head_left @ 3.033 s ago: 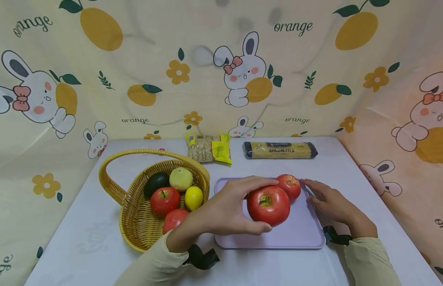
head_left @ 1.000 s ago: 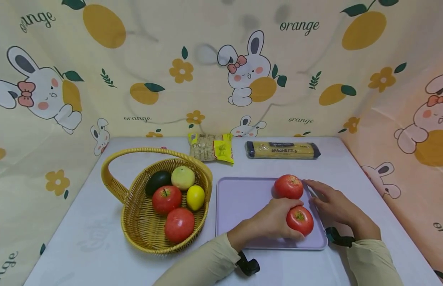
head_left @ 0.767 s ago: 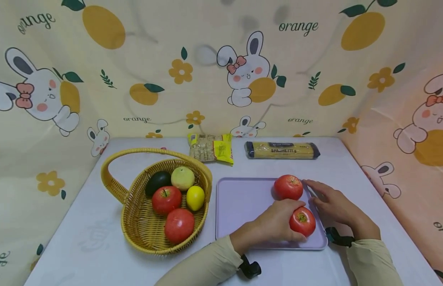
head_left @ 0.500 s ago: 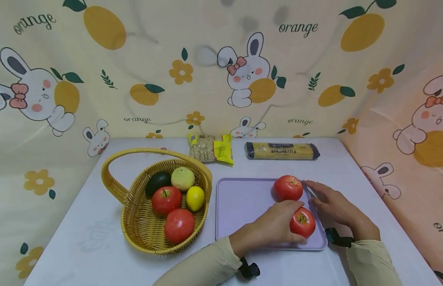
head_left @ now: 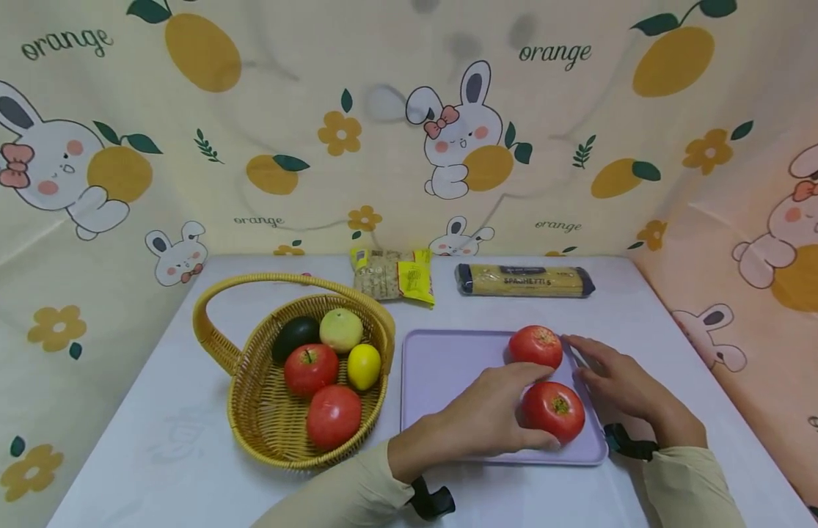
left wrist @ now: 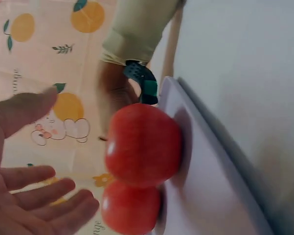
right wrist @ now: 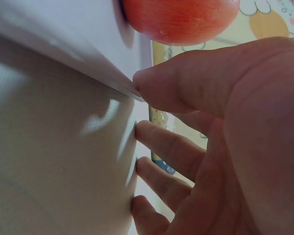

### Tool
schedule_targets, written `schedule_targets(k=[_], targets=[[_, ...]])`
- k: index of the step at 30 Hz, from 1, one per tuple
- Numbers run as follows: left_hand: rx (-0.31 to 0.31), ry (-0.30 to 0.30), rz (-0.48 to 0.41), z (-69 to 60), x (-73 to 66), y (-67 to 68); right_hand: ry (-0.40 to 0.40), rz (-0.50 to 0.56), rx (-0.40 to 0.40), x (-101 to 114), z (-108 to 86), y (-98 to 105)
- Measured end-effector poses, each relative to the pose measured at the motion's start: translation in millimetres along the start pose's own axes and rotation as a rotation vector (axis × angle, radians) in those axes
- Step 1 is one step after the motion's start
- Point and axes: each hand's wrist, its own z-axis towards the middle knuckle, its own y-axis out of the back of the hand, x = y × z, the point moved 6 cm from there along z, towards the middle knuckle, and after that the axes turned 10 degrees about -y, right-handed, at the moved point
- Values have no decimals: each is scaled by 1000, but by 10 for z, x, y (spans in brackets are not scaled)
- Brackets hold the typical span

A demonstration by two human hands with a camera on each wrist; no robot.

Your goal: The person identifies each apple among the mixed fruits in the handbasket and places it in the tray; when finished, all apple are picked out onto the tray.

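The nearer red apple (head_left: 555,412) sits on the lilac tray (head_left: 442,367), toward its near right corner — left grip (head_left: 484,414) spread beside it, right grip (head_left: 623,385) spread at the right edge; lift away without nudging.

Even light casts soft shadows on the lilac tray (head_left: 447,359).
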Motion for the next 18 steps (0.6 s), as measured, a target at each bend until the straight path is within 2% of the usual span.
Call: schedule_targets(k=[3,7,11,15,18], targets=[[-19,-34,-87,-155,-15,132,-2,-5,0,-8,-3,-7],[-43,-75,-255,-401,-8,310,-2,-15,-2,-18,1,-14],[-72,-82,-413,-693,42,500,8,-12,-2,-24,5,-19],[-107,-44,-470,-1001,125,689,16,-8,-3,-28,8,-27],[-162,-36,-464,-1237,205,840,15,-8,-4,-25,10,-33]])
